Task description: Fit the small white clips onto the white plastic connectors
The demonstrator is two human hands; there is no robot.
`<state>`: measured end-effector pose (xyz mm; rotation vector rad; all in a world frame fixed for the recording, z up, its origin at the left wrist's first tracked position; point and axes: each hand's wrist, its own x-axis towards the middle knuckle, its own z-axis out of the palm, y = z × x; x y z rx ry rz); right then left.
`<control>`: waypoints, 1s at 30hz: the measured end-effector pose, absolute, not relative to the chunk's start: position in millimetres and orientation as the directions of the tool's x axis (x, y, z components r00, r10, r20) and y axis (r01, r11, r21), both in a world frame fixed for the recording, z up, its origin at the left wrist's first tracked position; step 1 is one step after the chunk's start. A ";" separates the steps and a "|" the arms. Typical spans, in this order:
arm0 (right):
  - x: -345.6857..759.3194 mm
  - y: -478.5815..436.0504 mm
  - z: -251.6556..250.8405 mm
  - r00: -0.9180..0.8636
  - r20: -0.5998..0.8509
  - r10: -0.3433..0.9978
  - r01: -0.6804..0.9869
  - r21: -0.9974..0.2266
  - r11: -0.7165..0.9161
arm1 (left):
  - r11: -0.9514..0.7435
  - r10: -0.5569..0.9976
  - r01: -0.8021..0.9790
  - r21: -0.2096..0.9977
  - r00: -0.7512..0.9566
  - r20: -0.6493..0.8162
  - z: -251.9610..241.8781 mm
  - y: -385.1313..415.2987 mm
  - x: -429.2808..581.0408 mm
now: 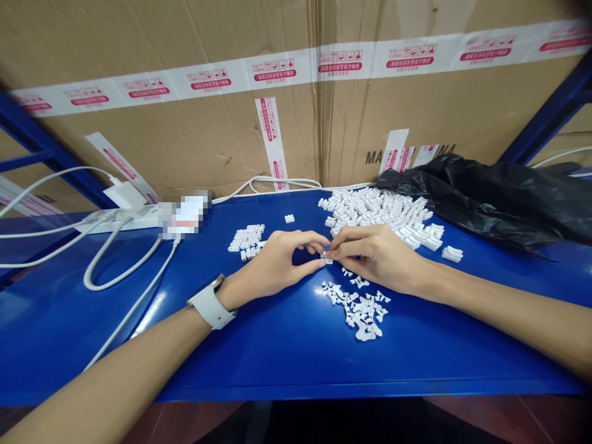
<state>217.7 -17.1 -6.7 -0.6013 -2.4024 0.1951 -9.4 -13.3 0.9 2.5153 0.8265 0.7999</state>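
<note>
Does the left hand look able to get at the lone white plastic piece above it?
Probably yes: the lone white piece sits just beyond the left hand, only blue shelf between them, though that hand pinches a small white part.

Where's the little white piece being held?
In the head view, the small white piece is pinched between the left hand and right hand, just in front of the big white pile.

One left hand [272, 262], one right hand [379, 256], one small white plastic piece [326, 259] between them, three heaps of such pieces [379, 216], probably hundreds in all, one white watch [210, 305], one black plastic bag [467, 200].
</note>
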 end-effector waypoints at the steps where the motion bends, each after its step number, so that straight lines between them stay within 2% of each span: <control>1: 217.4 -17.3 -6.5 -0.687 0.554 0.471 0.374 -0.287 0.882 | -0.759 0.630 0.419 0.499 0.667 0.398 0.9 -13.4 -9.5; 14: 215.8 -16.5 -7.2 -0.682 0.553 0.478 0.378 -0.293 0.878 | -0.747 0.640 0.415 0.519 0.661 0.392 0.8 -12.5 -10.2; 21: 215.6 -14.6 -9.2 -0.660 0.564 0.496 0.389 -0.307 0.868 | -0.765 0.644 0.500 0.406 0.625 0.442 1.1 -9.2 -11.3; 30: 216.4 -12.7 -10.4 -0.648 0.554 0.523 0.386 -0.353 0.852 | -0.761 0.644 0.469 0.449 0.632 0.432 0.2 -8.9 -10.1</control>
